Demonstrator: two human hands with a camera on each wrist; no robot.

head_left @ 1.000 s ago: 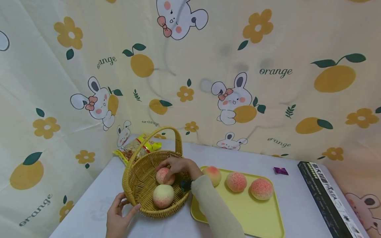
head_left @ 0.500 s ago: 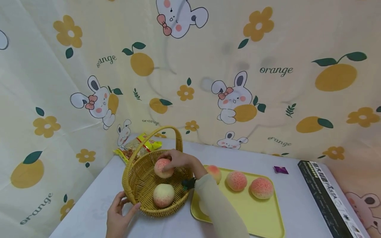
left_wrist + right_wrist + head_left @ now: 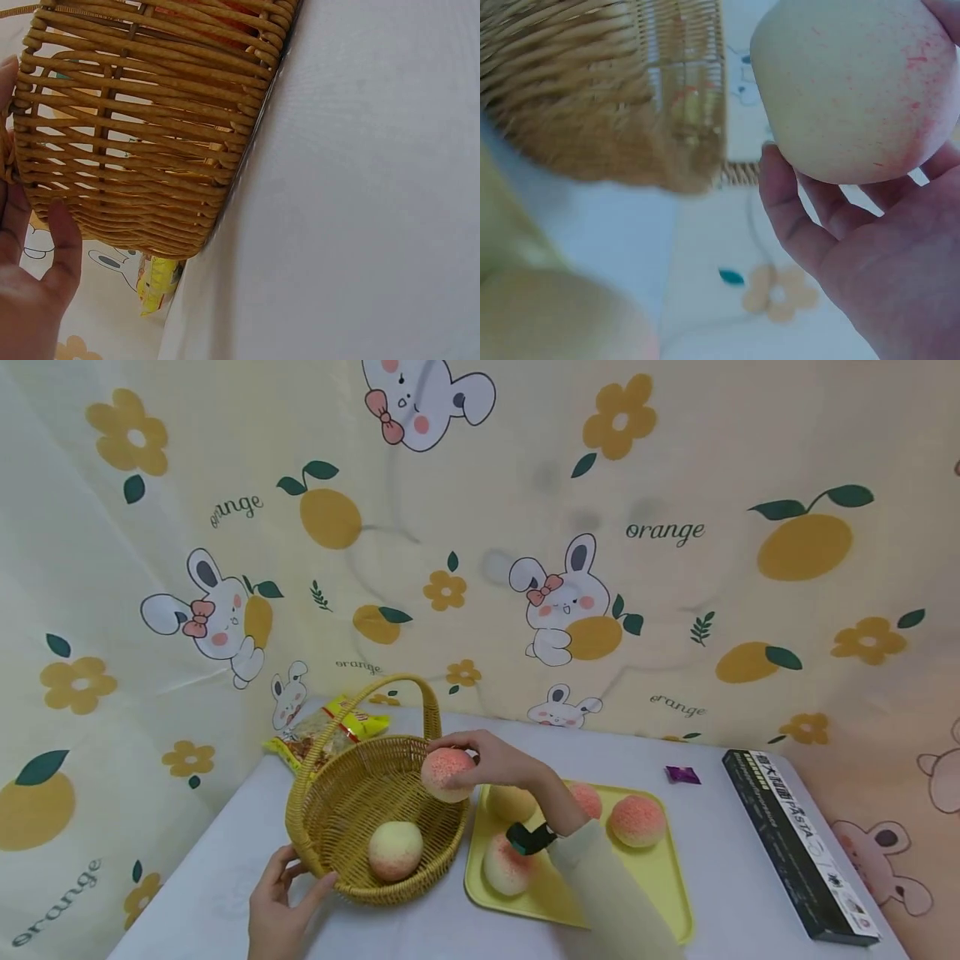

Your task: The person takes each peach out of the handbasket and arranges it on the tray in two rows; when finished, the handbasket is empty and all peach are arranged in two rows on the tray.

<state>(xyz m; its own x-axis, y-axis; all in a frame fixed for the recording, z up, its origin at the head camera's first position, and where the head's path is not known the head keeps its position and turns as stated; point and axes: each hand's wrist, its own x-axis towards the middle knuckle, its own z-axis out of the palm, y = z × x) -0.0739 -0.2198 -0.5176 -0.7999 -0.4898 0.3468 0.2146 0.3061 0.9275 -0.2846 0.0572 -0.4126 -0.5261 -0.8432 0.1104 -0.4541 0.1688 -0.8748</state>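
A pink-speckled peach [image 3: 447, 774] is held by my right hand [image 3: 506, 768], above the right rim of the wicker basket [image 3: 330, 827]. In the right wrist view the fingers [image 3: 787, 199] curl round the peach [image 3: 855, 90], whose pale side shows. Inside the basket lies another peach [image 3: 395, 852], pale on top and pink below. My left hand [image 3: 283, 897] grips the basket's near left side by the handle's foot. From the left wrist, the thumb [image 3: 64, 240] lies against the weave and the other fingers are partly cut off.
A yellow tray [image 3: 678, 910] right of the basket bears several peaches [image 3: 637, 821], some partly behind my right arm. Behind the basket lies a yellow snack bag [image 3: 360, 724]. A small purple packet [image 3: 682, 774] and a long black pasta box [image 3: 798, 852] lie farther right.
My right hand has lifted the pink peach from inside the basket and carried it right, over the rim. The left hand stays on the basket. The head view has shifted slightly.
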